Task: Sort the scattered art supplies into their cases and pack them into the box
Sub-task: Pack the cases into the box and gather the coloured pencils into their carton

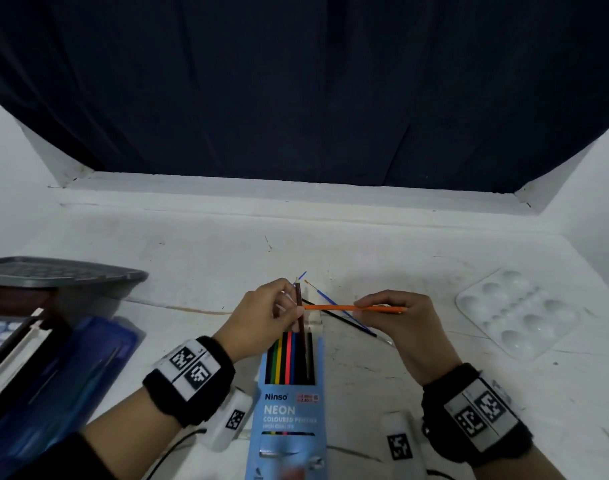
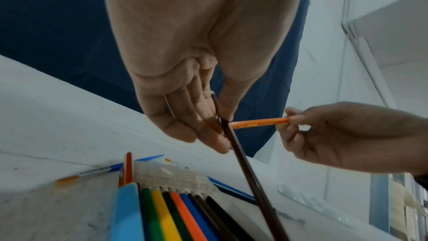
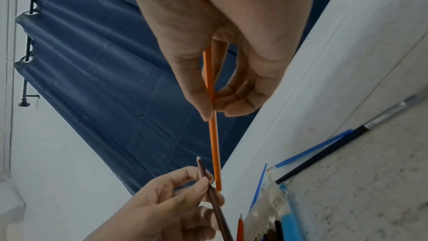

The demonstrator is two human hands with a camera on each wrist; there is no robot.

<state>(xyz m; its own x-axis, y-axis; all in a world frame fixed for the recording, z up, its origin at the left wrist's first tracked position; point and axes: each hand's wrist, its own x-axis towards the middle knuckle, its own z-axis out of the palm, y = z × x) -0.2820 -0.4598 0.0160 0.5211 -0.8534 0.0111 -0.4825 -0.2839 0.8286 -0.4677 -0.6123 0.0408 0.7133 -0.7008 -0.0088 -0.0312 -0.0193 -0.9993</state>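
left hand pinches a brown pencil angled down into the pencil case at six o'clock, likely seating it; right hand pinches an orange pencil at three o'clock, waiting.

The pencil case reads "Ninso" — "NEON COLOURED PENCILS".

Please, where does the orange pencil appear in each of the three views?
Head: orange pencil lies level at centre, between both hands.
Left wrist: orange pencil at centre right.
Right wrist: orange pencil runs down the centre.
Shared landmark: the brown pencil beside its end.
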